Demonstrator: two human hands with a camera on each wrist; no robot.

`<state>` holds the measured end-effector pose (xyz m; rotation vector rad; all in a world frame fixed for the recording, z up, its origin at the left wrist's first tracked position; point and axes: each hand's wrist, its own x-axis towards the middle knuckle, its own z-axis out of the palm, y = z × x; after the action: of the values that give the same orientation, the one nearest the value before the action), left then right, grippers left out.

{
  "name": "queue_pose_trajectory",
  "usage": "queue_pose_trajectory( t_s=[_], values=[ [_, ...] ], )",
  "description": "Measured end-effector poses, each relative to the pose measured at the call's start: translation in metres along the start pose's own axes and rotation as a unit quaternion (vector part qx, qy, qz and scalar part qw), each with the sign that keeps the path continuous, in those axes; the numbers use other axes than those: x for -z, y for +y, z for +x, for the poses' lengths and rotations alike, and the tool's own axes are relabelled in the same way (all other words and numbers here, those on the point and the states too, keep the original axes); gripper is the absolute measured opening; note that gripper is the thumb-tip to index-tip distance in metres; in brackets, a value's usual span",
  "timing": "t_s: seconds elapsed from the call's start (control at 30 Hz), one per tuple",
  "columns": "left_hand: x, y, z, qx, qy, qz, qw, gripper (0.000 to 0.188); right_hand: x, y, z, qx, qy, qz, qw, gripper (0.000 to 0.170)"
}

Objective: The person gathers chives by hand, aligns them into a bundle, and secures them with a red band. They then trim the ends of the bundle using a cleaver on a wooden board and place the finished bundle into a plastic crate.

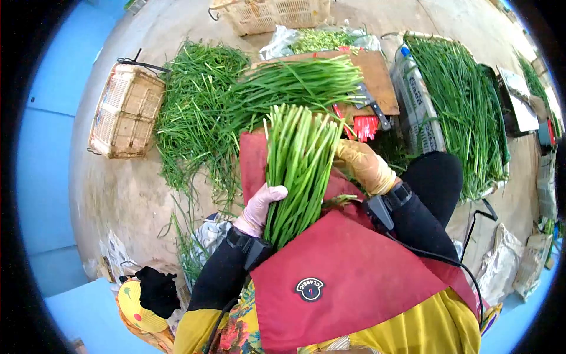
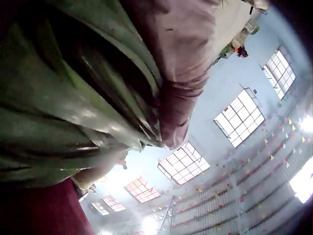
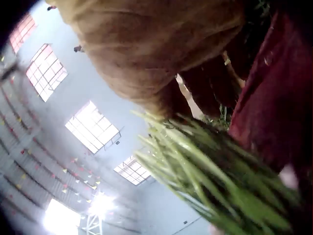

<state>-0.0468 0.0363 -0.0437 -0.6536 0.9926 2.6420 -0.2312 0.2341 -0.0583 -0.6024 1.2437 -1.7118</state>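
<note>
A thick bunch of garlic chives (image 1: 300,171) stands above the red apron in my lap, pale cut ends pointing away from me. My left hand (image 1: 262,207), in a pale pink glove, grips the bunch from its left side, thumb across the front. On the other side is my right hand (image 1: 365,165) in a tan glove, its fingers at the bunch's edge near the pale ends and partly hidden. The right wrist view has that tan glove (image 3: 156,49) right against the stalks (image 3: 195,161). Dark, blurred leaves (image 2: 73,107) fill much of the left wrist view beside the pink glove (image 2: 181,58).
Ahead is a wooden board (image 1: 377,76) with more chives (image 1: 295,85), a knife (image 1: 372,105) and red strips (image 1: 365,127). A loose heap of leaves (image 1: 200,106) lies left, beside a plastic crate (image 1: 127,112). A full crate of chives (image 1: 466,112) stands right.
</note>
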Motion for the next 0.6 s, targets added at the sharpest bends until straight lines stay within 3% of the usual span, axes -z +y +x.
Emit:
queue_pose_trajectory(
  t_s=[0.03, 0.07, 0.13, 0.17, 0.2, 0.27, 0.37, 0.47, 0.5, 0.6],
  values=[
    [0.001, -0.004, 0.003, 0.006, -0.004, -0.047, 0.999, 0.068, 0.003, -0.001, -0.002, 0.022, -0.035, -0.101, 0.994, 0.042],
    [0.001, -0.005, -0.001, -0.014, 0.031, -0.029, 0.999, 0.066, 0.007, -0.008, -0.01, -0.019, -0.092, -0.12, 0.988, 0.042],
    [0.018, -0.01, 0.001, -0.029, 0.032, -0.026, 0.999, 0.064, 0.008, -0.001, -0.023, -0.251, -0.159, -0.047, 0.954, 0.049],
    [0.023, -0.013, 0.003, -0.046, 0.034, -0.023, 0.998, 0.062, 0.015, 0.02, -0.026, -0.193, -0.183, -0.075, 0.961, 0.057],
    [0.023, -0.012, 0.003, -0.045, 0.035, -0.025, 0.998, 0.062, 0.017, 0.014, -0.029, -0.195, -0.181, -0.237, 0.934, 0.057],
    [0.023, -0.01, 0.001, -0.027, 0.02, -0.041, 0.999, 0.061, 0.029, 0.043, -0.039, -0.152, -0.129, -0.287, 0.937, 0.052],
    [0.028, -0.009, 0.003, -0.027, 0.011, -0.015, 0.999, 0.06, 0.028, 0.038, -0.034, -0.23, -0.081, -0.201, 0.949, 0.04],
    [0.021, -0.004, 0.002, -0.037, 0.011, 0.019, 0.999, 0.06, 0.021, -0.012, -0.027, -0.202, -0.01, -0.082, 0.976, 0.03],
    [0.018, -0.004, 0.002, -0.049, 0.02, 0.032, 0.998, 0.06, 0.026, -0.019, -0.022, -0.164, -0.025, -0.118, 0.979, 0.029],
    [0.014, -0.004, 0.004, -0.039, 0.019, 0.041, 0.998, 0.06, 0.028, -0.035, -0.01, -0.167, -0.045, -0.142, 0.975, 0.02]
  ],
)
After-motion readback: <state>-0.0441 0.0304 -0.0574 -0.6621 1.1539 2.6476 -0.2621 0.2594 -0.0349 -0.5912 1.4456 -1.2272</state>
